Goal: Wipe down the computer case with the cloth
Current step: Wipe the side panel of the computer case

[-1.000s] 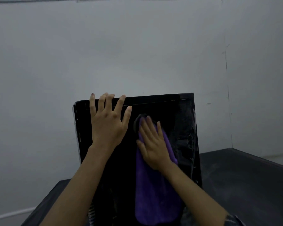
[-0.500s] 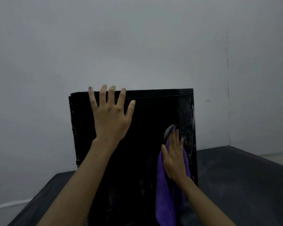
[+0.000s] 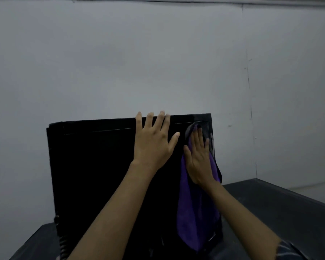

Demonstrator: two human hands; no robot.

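Observation:
A tall black computer case (image 3: 94,166) stands upright on a dark table, its glossy side panel facing me. My left hand (image 3: 154,141) lies flat on the panel near the top edge, fingers spread and fingertips over the rim. My right hand (image 3: 199,158) presses a purple cloth (image 3: 195,212) flat against the panel near its upper right corner. The cloth hangs down below my palm along the right edge of the case.
The dark table (image 3: 280,212) stretches to the right and front of the case, with its far edge at the right. A plain grey wall (image 3: 158,62) rises close behind the case. A coiled cable (image 3: 61,241) hangs at the case's lower left.
My right hand with the cloth has moved from the panel's middle to the right edge, then up to the top right corner. My left hand has stayed flat near the top.

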